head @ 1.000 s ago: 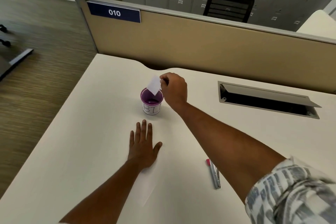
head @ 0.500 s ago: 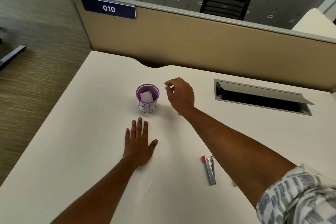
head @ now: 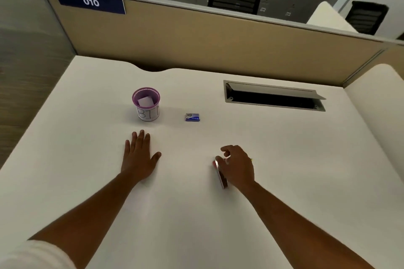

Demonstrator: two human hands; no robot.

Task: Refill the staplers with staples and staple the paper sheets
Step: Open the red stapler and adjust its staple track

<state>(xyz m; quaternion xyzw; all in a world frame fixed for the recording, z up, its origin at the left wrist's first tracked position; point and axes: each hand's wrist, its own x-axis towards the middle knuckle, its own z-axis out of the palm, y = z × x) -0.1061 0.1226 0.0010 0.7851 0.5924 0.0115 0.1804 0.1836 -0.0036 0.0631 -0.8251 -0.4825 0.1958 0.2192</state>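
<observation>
My left hand (head: 140,157) lies flat, fingers straight, pressing on a white paper sheet (head: 150,201) that barely stands out from the white desk (head: 65,159). My right hand (head: 237,167) is curled over a small stapler with a pink end (head: 220,173) at centre right; the thumb and fingers close around it and hide most of it. A small blue staple box (head: 192,117) lies farther back between the hands. A purple-rimmed cup (head: 146,103) marked with letters stands at the back left, with a white slip of paper inside.
An open cable slot with a raised metal flap (head: 273,96) is sunk into the desk at the back right. A tan partition (head: 196,46) with a "010" sign closes the far edge. The desk drops off to the floor on the left.
My right hand dropped the white slip into the cup, then drew back toward me and closed on the stapler. The blue staple box is now uncovered. My left hand stayed flat.
</observation>
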